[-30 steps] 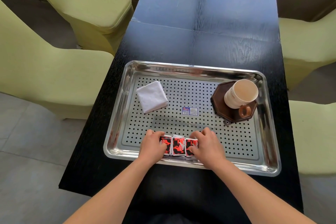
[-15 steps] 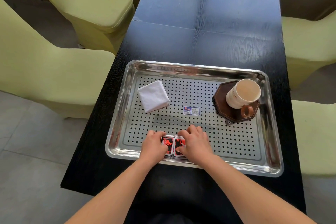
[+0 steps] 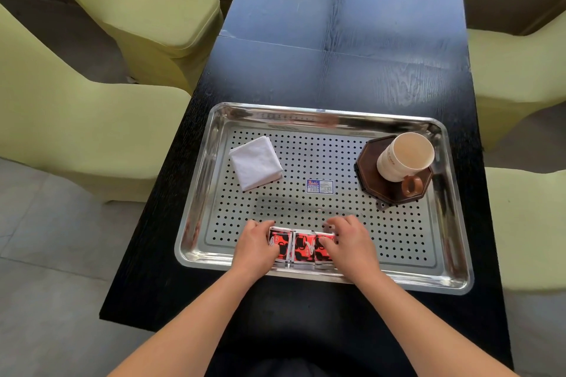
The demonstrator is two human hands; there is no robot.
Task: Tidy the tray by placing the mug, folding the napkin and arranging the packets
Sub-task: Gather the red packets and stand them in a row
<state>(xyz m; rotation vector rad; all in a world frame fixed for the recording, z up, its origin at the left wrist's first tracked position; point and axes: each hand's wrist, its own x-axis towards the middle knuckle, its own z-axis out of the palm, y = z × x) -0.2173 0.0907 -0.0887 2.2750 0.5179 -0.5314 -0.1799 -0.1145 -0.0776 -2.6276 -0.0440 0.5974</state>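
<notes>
The packets (image 3: 301, 246) are pinched in a row between both hands at the tray's near edge. The left hand (image 3: 255, 249) is curled against the row's left end, thumb laid over the leftmost packet; the right hand (image 3: 349, 243) is pressed on the right end, fingers (image 3: 329, 228) bent over the far edge. Beyond the left grip a folded white napkin (image 3: 255, 162) is seen lying flat. Beyond and right of the right grip, the mug (image 3: 404, 156) is set upright on a dark coaster (image 3: 367, 174). Everything is carried by the perforated steel tray (image 3: 306, 115), which is laid on the black surface (image 3: 337, 40).
</notes>
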